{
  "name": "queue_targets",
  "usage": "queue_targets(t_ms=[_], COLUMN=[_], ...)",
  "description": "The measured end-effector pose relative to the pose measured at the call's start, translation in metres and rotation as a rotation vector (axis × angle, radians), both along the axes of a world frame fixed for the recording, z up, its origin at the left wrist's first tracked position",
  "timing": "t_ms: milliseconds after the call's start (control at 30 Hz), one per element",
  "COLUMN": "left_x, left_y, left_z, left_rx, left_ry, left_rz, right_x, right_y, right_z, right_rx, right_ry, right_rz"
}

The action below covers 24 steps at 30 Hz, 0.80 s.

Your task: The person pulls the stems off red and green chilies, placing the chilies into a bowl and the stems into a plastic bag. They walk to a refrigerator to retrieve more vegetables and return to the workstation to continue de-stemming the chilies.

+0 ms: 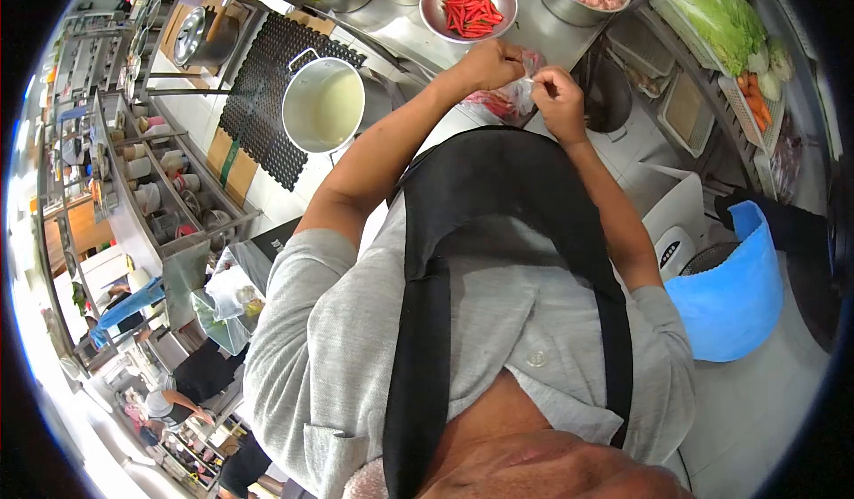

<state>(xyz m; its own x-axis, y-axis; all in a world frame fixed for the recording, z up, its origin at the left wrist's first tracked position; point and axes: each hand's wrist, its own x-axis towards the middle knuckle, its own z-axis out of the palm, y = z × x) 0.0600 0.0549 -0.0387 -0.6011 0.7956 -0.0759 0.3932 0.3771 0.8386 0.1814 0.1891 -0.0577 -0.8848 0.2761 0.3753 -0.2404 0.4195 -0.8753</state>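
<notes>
A clear plastic bag (500, 103) with red contents hangs between my hands at the edge of the steel counter. My left hand (491, 65) has its fingers curled closed on the upper part of the bag. My right hand (560, 99) pinches a twisted bit of the bag's plastic, close to the left fingers. Just beyond my hands, a steel bowl (433, 26) on the counter holds red chillies (471, 14). What exactly is inside the bag is partly hidden by my hands and the plastic.
A large pot (289, 112) of pale liquid stands at left beside a black mat (258, 90). A steel pot (559, 8) of raw meat sits at the counter's far right. Leafy vegetables (712, 19) and carrots (754, 99) are at right, above a blue sheet (734, 308). Other people stand at lower left.
</notes>
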Motion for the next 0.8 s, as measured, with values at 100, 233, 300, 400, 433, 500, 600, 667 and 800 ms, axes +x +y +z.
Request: queue_targets(t_ms=[100, 233, 300, 400, 433, 500, 600, 667, 800], left_x=[0.001, 0.011, 0.011, 0.007, 0.008, 0.011, 0.029, 0.032, 0.029], left_y=[-0.002, 0.006, 0.009, 0.013, 0.014, 0.016, 0.013, 0.01, 0.011], left_z=[-0.003, 0.008, 0.011, -0.007, -0.01, -0.016, -0.017, -0.012, -0.027], left_rx=[-0.044, -0.055, -0.038, -0.022, -0.021, -0.017, 0.285, 0.438, 0.414], left_ry=[-0.303, -0.187, -0.107, 0.016, -0.034, -0.083, -0.06, 0.238, -0.223], left_rz=[0.07, 0.08, 0.083, 0.102, 0.149, 0.2, 0.133, -0.02, 0.243], right_x=[0.006, 0.002, -0.003, -0.007, -0.007, -0.004, -0.008, -0.01, -0.001], right_y=[0.006, 0.015, 0.019, 0.017, 0.015, 0.016, 0.022, 0.02, 0.044], right_z=[0.004, 0.029, 0.021, 0.009, 0.005, -0.027, -0.059, -0.034, -0.032], right_rx=[-0.038, 0.281, 0.38, 0.354, 0.226, -0.235, -1.407, -1.506, -1.702], right_ry=[-0.095, -0.236, -0.183, -0.086, -0.048, -0.178, -0.349, -0.402, -0.384], right_rz=[0.007, 0.169, 0.133, -0.007, -0.12, -0.183, -0.229, -0.311, 0.235])
